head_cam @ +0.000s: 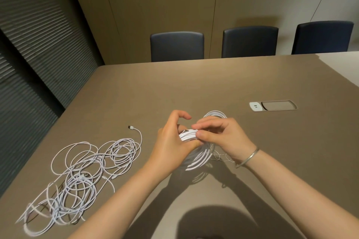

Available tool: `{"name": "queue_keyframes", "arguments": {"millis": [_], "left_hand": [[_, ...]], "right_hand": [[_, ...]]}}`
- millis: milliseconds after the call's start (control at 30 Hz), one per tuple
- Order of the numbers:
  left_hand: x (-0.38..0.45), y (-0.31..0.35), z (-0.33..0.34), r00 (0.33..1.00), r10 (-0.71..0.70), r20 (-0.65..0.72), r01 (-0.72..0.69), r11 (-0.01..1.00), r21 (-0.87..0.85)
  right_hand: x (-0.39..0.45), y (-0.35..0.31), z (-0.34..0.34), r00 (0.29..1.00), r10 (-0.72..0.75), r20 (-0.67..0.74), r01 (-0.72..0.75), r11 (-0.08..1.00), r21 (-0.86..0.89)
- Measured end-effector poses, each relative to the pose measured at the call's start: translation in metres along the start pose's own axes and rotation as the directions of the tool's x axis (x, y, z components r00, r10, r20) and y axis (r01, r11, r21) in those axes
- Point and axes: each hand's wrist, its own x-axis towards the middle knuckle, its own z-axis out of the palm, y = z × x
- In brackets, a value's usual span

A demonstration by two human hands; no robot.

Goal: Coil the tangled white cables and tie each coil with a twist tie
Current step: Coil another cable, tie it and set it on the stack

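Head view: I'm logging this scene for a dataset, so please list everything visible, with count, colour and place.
coiled cable: one, white, held above the table centre
tangled cables: one pile, white, table left
twist ties: a few thin wires, silvery, under the right wrist
table: one, brown
socket panel: one, white and grey, table right
chairs: three, dark, far side
bracelet: one, silver, right wrist
left hand: grips the coil
right hand: pinches at the coil

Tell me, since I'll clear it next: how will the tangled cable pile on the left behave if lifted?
The tangled cable pile is probably floppy: thin loops sprawl flat on the table. Overlapping loops will likely snag and lift together. Its loose plug end may dangle.
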Motion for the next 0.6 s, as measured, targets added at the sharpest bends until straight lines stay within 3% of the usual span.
{"name": "queue_keyframes", "arguments": {"millis": [167, 400, 500, 600], "left_hand": [[0.0, 0.004, 0.001, 0.999, -0.002, 0.047, 0.0, 0.999, 0.045], [0.0, 0.007, -0.007, 0.974, 0.113, 0.197, -0.147, 0.975, 0.166], [0.001, 0.004, -0.006, 0.978, 0.057, 0.202, -0.074, 0.994, 0.077], [0.007, -0.001, -0.005, 0.978, -0.052, 0.203, 0.066, 0.996, -0.062]], "right_hand": [[-0.003, 0.005, -0.003, 0.999, -0.032, 0.007, 0.033, 0.99, -0.134], [-0.011, 0.004, -0.01, 0.993, -0.052, 0.107, 0.088, 0.925, -0.37], [-0.009, 0.004, -0.012, 0.991, -0.097, 0.087, 0.127, 0.871, -0.475], [-0.007, 0.003, -0.017, 0.999, -0.043, 0.024, 0.049, 0.926, -0.375]]}}
